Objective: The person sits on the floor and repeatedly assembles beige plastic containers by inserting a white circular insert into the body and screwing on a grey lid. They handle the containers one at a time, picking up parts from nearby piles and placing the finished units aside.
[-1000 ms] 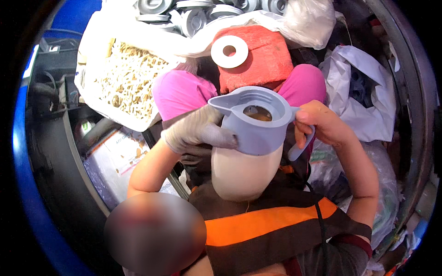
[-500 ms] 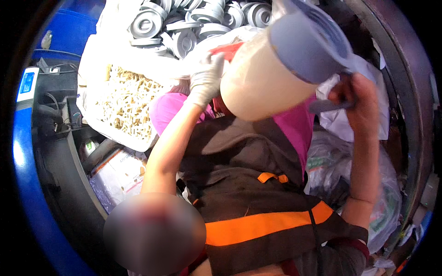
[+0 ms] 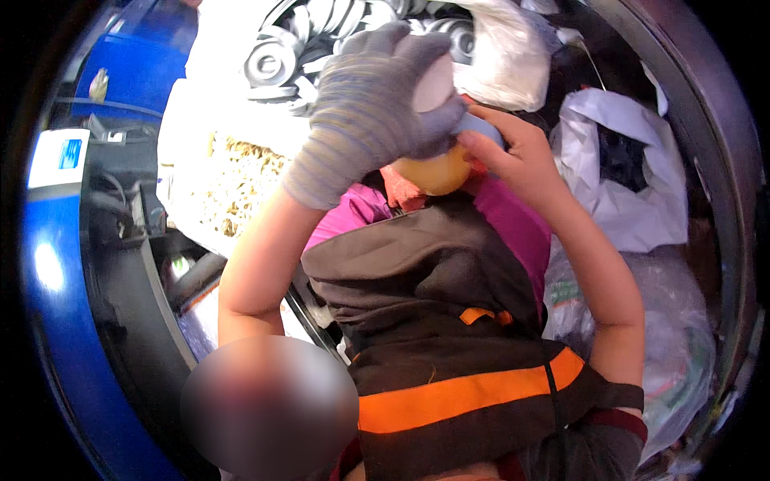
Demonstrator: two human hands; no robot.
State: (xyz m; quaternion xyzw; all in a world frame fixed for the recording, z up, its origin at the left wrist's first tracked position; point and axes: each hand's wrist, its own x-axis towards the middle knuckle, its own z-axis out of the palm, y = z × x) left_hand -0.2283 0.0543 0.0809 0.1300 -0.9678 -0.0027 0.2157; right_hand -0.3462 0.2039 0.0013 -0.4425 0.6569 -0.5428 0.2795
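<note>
Grey-gloved left hand (image 3: 365,108) and bare right hand (image 3: 521,156) grasp the jug (image 3: 437,170) raised near me; I fear spilling if it tilts more.

Support surface: floor, mostly hidden beneath the goods piled on it.

- White sack (image 3: 513,56), upper middle, bulging, lying against the heap of grey parts.
- Grey round metal parts (image 3: 277,60), ring-shaped, heaped together at the top, partly on a white sheet (image 3: 204,96).
- Pale tray of small beige pieces (image 3: 233,188), left of centre, just below the white sheet.
- White plastic bag (image 3: 609,192), right, crumpled, open, dark inside.
- Clear plastic bags (image 3: 674,353), lower right, below the white plastic bag, contents unclear.
- Blue drum (image 3: 56,321), left edge, standing beside dark machine parts (image 3: 128,240).
</note>
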